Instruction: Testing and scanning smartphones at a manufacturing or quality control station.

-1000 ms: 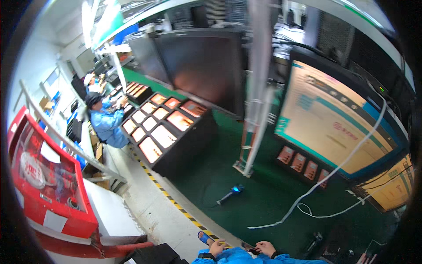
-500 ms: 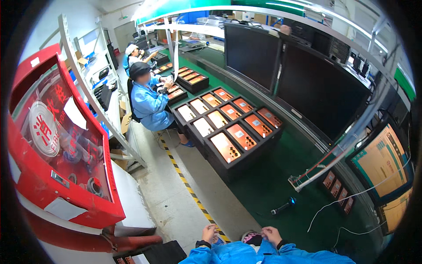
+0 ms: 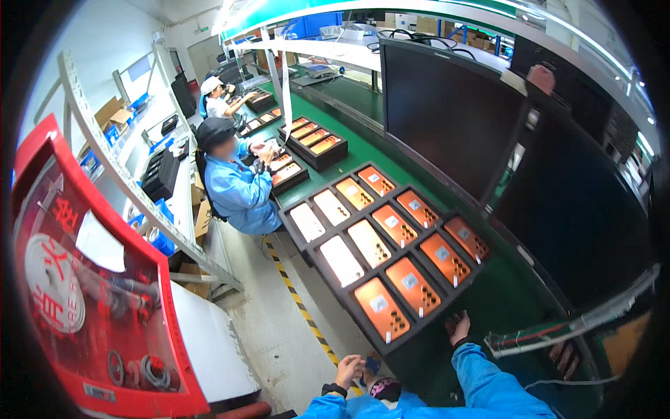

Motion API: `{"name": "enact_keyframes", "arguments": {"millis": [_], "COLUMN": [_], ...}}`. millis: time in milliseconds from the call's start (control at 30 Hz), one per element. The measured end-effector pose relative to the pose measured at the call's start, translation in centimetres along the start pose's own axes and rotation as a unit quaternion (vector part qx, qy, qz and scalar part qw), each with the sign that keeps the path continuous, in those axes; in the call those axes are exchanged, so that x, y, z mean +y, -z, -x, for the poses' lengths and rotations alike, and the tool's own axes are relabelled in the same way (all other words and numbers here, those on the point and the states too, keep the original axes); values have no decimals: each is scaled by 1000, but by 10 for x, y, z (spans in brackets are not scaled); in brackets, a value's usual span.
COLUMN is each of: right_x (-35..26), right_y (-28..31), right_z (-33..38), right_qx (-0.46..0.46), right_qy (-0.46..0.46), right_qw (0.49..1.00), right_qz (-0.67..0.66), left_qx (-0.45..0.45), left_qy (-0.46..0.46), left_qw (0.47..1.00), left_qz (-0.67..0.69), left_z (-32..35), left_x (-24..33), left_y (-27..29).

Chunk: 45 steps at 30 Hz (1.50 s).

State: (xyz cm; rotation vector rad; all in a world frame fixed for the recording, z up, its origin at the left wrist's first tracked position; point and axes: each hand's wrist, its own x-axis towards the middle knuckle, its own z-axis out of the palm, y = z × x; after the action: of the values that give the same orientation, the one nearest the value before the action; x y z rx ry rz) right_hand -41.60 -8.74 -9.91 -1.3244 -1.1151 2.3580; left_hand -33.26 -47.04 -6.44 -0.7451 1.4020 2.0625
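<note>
A black foam tray (image 3: 347, 288) lies just ahead of me, its compartments filled with flat orange phones (image 3: 381, 307), backs up, each with dark camera circles. Several carry a small pale label; those toward the left shine white with glare. My right hand (image 3: 458, 327) reaches out near the tray's near right corner, fingers apart and nothing in them. I cannot tell whether it touches the tray's side. Lower and to the left, my left hand (image 3: 349, 370) hovers short of the tray's near edge, its fingers loosely bent and no object visible in them.
Two dark monitors (image 3: 447, 115) stand along the bench's right side. A metal bar with cables (image 3: 572, 321) crosses at lower right. A co-worker in blue (image 3: 237, 178) sits beyond the tray, another farther back. A red fire-hose cabinet (image 3: 178, 335) and a shelf rack (image 3: 146, 202) flank the left.
My view has moved closer to the tray. My right hand has gone from near my body forward and right to the tray's near corner. The left hand has risen slightly.
</note>
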Motion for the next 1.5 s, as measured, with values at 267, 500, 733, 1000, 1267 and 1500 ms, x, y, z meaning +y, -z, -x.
{"name": "enact_keyframes", "arguments": {"millis": [267,500,733,1000,1267,1500], "right_x": [-46,-57,-53,-58,-51,-42], "right_y": [-22,-8,14,30,45,-27], "right_z": [-186,-192,-141,-53,26,10], "right_qx": [-30,-6,-5,-79,-201,-338], "right_qy": [35,37,-7,-75,-175,82], "right_qw": [988,993,999,992,936,749], "right_qz": [-148,-110,-39,68,230,565], "left_qx": [180,226,178,138,142,120], "left_qy": [-117,-110,-134,-137,-116,-127], "left_qw": [976,968,974,980,979,974], "left_qz": [29,-16,-30,-49,-92,-145], "left_z": [-136,-189,-198,-176,-170,-181], "left_x": [-56,1,71,88,78,73], "left_y": [12,-22,-35,-26,-2,26]}}
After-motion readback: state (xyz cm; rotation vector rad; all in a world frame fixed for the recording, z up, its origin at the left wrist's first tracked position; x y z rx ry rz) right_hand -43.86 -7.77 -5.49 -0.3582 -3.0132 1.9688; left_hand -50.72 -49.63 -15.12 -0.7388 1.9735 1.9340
